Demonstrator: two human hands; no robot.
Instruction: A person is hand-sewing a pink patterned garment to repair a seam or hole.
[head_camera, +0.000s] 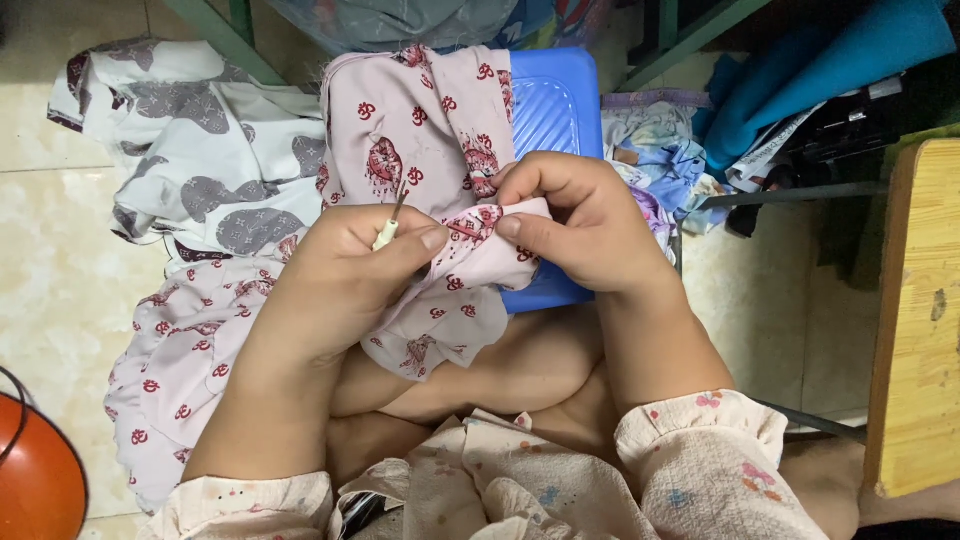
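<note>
My left hand (345, 275) grips a small tool with a cream handle and thin metal tip (390, 222), and its thumb presses on a pink fabric with red prints (420, 120). My right hand (580, 225) pinches a folded edge of the same pink fabric (490, 225) right beside the left thumb. The fabric drapes from a blue plastic stool (560, 100) down over my lap and to the floor at the left.
A white cloth with grey shapes (200, 140) lies on the tiled floor at the left. An orange round object (35, 475) sits at the bottom left. A wooden table edge (915, 310) stands at the right, with blue fabric and clutter (800, 90) behind.
</note>
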